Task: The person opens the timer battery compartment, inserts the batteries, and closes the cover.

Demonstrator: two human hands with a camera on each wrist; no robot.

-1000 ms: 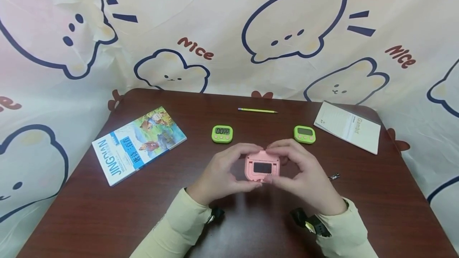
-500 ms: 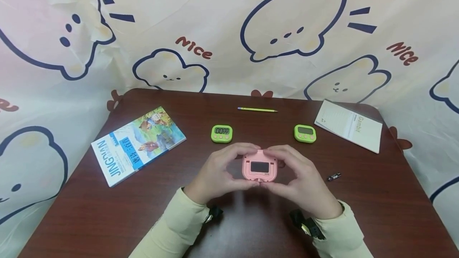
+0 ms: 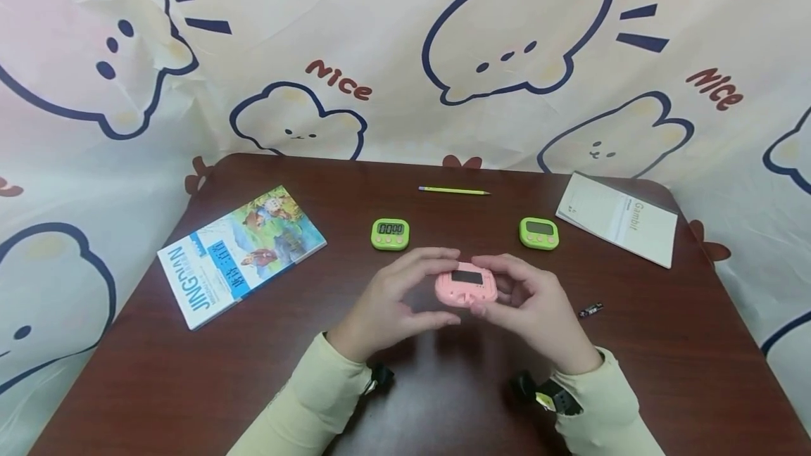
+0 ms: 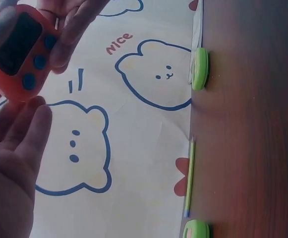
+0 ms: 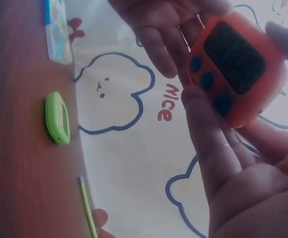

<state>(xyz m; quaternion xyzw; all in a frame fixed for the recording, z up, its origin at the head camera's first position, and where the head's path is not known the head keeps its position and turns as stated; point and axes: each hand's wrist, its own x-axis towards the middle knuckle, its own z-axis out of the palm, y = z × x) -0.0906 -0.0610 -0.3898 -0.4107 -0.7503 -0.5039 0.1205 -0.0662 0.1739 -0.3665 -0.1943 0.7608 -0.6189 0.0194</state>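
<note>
A pink kitchen timer (image 3: 467,290) is held above the table, the side with a dark rectangle tilted upward in the head view. The right hand (image 3: 538,308) pinches its right end between thumb and fingers. The left hand (image 3: 395,301) has its fingertips right at the timer's upper left edge, while its thumb stands apart below it. Both wrist views show the timer's other face, with a blank dark screen and three blue-looking buttons; there the timer (image 4: 22,54) looks orange-red. Right fingers (image 5: 208,134) reach along its lower side in the right wrist view.
Two green timers (image 3: 390,234) stand beyond the hands, left and right. A yellow-green pencil (image 3: 454,191) lies at the back. A book (image 3: 243,255) is at left, a notepad (image 3: 617,220) at right. A small battery-like cylinder (image 3: 591,310) lies right of the right hand.
The pink timer has tipped back, its near edge now facing the head camera more. The left thumb has come away from its lower edge; the right hand still grips it.
</note>
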